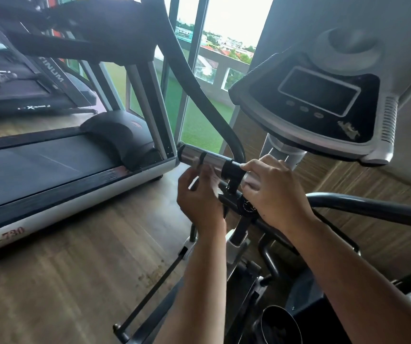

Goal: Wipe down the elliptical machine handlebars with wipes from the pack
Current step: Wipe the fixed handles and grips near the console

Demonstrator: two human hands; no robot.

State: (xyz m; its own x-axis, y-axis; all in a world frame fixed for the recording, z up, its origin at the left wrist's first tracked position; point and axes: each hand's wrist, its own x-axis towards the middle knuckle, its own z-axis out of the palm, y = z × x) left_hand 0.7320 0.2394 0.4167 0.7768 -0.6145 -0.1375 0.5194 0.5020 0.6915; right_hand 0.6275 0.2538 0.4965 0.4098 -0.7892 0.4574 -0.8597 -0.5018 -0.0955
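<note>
Fingers (250, 167) of right hand (277, 193) and left hand (199, 203) pinching thin white wipe (211, 178), cylindrical chrome handlebar (198, 156)

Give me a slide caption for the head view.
Left hand pinches a white wipe against the elliptical's short chrome handlebar; right hand clasps the same bar below the grey console.
</note>
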